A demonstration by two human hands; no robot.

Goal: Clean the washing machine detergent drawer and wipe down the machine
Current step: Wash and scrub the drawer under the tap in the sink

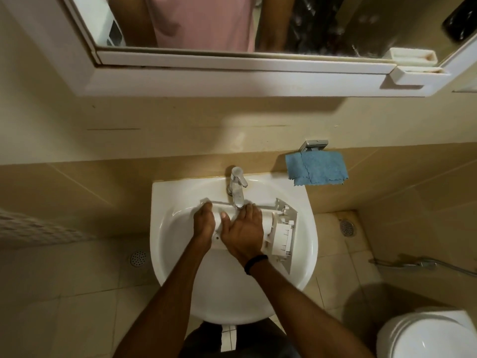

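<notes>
Drawer (pixel 281 233) lies across the sink (pixel 165 254) basin, under the tap (pixel 237 187) at 12 o'clock, its front panel at 3 o'clock. Left hand (pixel 204 220) grips its 9 o'clock end, fingers curled over the far edge. Right hand (pixel 242 231) lies flat on its middle, fingers fairly straight. Blue cloth (pixel 317 167) hangs at 1 o'clock.

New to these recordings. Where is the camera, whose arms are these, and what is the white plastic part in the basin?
No machine here: a camera worn on a person's head looks down at their own bare arms. They stand at a white sink. In its basin, under the tap, lies a washing machine's detergent drawer. The left hand and right hand both rest on it; the right lies fairly flat, the left's grip is unclear. A blue cloth hangs on the wall right of the tap.
</notes>
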